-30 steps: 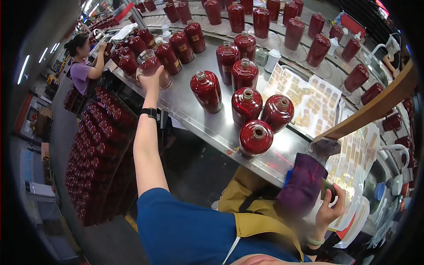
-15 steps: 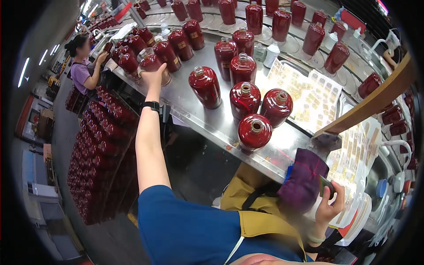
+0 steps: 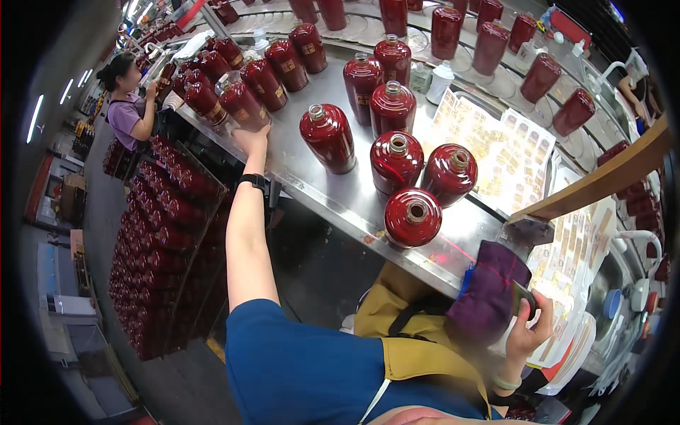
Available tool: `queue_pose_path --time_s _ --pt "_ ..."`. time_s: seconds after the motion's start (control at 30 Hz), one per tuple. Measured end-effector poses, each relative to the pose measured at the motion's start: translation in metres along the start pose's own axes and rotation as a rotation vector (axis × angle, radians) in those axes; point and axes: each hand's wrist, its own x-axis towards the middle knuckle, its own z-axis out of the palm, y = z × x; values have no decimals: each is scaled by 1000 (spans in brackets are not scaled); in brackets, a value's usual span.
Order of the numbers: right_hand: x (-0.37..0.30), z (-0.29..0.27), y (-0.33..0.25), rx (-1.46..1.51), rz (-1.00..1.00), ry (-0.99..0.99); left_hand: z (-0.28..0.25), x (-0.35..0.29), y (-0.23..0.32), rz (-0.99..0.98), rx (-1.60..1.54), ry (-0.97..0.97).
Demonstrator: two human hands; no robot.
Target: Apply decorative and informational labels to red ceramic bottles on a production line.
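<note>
Base of glossy dark-red glass bottle with clear neck [image 3: 239,101] touched by left hand [image 3: 251,140]; fingers blurred and partly hidden, so can't tell if grip is closed. Bottle located at left edge of shiny metal table [image 3: 287,138], beside gold-marked dark-red bottles [image 3: 263,83]. Small dark flat piece [image 3: 523,297] pinched between thumb and fingers of right hand [image 3: 533,329], near purple cloth bundle [image 3: 489,292]. White sheets with gold labels [image 3: 489,152] laid out on table's right part.
</note>
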Motion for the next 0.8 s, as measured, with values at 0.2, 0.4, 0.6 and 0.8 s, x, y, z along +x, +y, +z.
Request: queue_pose_path --time_s 0.2,0.4,0.6,0.8 --pt "1 6 -3 -31 -16 -9 -9 0 3 127 9 -54" --pt "2 7 -3 -11 -5 -32 -24 1 4 157 -21 -105" --pt "2 10 -5 4 -18 -47 -23 2 -1 159 -40 -132" --pt "1 12 -3 17 -16 -68 -29 4 0 156 -32 -160"
